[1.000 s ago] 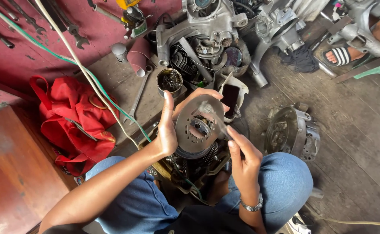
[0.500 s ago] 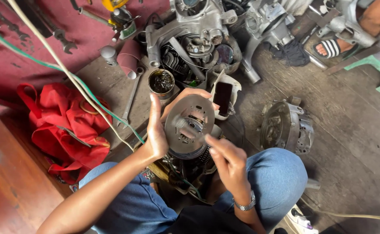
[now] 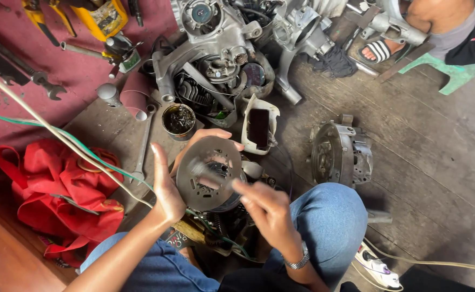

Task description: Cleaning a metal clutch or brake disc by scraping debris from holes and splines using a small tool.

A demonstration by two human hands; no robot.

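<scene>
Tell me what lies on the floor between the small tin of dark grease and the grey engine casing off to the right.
In the head view, a white plastic housing with a dark rectangular opening lies between the grease tin and the engine casing, on the wooden floor.

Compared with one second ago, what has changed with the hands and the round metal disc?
The right hand has moved from the disc's right edge across its lower front and is blurred with motion. The left hand keeps its grip on the left rim of the round metal disc. The small tin of dark grease stays put.
</scene>
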